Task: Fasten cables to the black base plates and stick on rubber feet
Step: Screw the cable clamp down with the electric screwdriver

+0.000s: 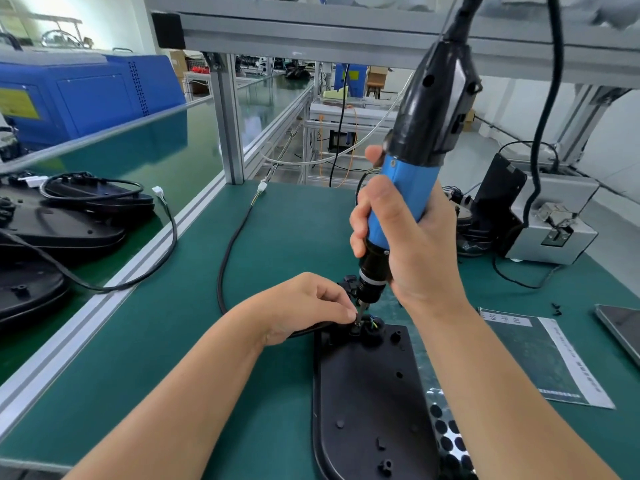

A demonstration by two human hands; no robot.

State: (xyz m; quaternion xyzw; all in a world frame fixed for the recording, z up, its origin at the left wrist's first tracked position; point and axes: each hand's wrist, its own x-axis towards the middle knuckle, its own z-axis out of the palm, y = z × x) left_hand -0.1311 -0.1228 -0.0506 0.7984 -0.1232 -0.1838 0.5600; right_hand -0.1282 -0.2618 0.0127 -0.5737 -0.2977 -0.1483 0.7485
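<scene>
Right hand [408, 237] grips the blue electric screwdriver [412, 188], bit down on the black base plate [367, 393] lying on the green worktop [194, 341]; left hand [304, 306] pinches the cable [228, 251] there.

base plate [367, 393] btm edge cut off

factory assembly line | green bench mat [284, 237] | aluminium frame [227, 119] (stacked base plates [62, 223])

printed sheet [540, 355], characters too blurred
</scene>
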